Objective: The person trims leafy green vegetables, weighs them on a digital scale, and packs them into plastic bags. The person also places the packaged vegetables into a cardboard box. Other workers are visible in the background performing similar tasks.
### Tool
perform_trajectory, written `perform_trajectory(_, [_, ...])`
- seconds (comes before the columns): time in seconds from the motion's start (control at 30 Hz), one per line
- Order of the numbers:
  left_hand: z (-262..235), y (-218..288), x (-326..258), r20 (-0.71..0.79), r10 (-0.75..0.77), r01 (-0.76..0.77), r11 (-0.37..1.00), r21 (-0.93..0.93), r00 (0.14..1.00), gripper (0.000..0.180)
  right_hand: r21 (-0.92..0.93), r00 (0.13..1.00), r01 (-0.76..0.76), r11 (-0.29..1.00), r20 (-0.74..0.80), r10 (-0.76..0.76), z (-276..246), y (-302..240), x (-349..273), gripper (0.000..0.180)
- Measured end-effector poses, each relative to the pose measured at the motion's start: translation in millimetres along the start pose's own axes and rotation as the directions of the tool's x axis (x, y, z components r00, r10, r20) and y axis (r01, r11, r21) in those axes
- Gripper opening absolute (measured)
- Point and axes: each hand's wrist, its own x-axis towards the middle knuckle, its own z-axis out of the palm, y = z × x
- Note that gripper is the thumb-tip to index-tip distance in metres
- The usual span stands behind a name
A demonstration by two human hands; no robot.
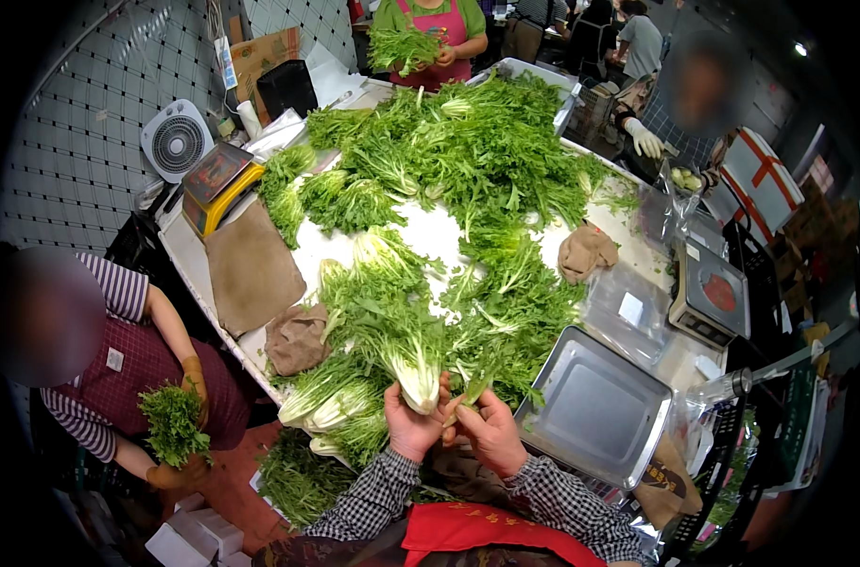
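Observation:
My left hand (411,423) grips the pale white base of a leafy green bunch (392,321), its frilly leaves pointing away from me over the table. My right hand (490,427) sits right beside it, fingers pinching a thin green stalk (473,386) at the bunch's lower right. Both checked sleeves come in from the lower edge above a red apron. More bunches with white stems (328,402) lie just to the left of my hands. A big heap of loose greens (477,151) covers the white table (430,231).
A steel tray (593,408) lies to the right of my hands, a scale (712,295) and clear bags beyond it. Brown cloths (296,338) lie on the table. A person at left holds greens (173,423); another stands at the far end. A small fan (177,142) stands at the back left.

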Motion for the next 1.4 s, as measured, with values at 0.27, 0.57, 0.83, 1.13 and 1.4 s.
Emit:
perform_trajectory(0.27, [1.1,11.3,-15.7,0.156,-0.091,0.078,0.993,0.086,0.983,0.070,-0.720,0.953,0.059,0.691,-0.166,-0.255,-24.4,-26.3,26.1,0.058])
perform_trajectory(0.57, [22.6,-2.0,-41.5,0.010,0.013,-0.013,0.273,0.962,1.000,0.056,-0.283,0.998,-0.011,0.959,-0.061,-0.007,-41.4,-3.4,18.6,0.063])
perform_trajectory(0.83, [24.8,10.3,-36.8,0.081,0.024,-0.084,0.213,0.973,0.996,0.088,-0.384,0.990,-0.107,0.917,-0.131,0.060,-45.4,-4.1,-1.4,0.046])
perform_trajectory(1.13, [86.3,-6.4,-29.3,0.292,-0.156,-0.329,-0.349,0.877,0.944,0.130,-0.572,0.988,0.154,0.806,0.091,-0.124,-49.3,26.8,-1.2,0.067])
perform_trajectory(1.4, [91.3,-19.6,-33.8,0.351,-0.159,-0.378,-0.554,0.741,0.923,0.124,-0.740,0.977,0.206,0.640,0.193,-0.090,-44.8,26.0,-9.9,0.085])
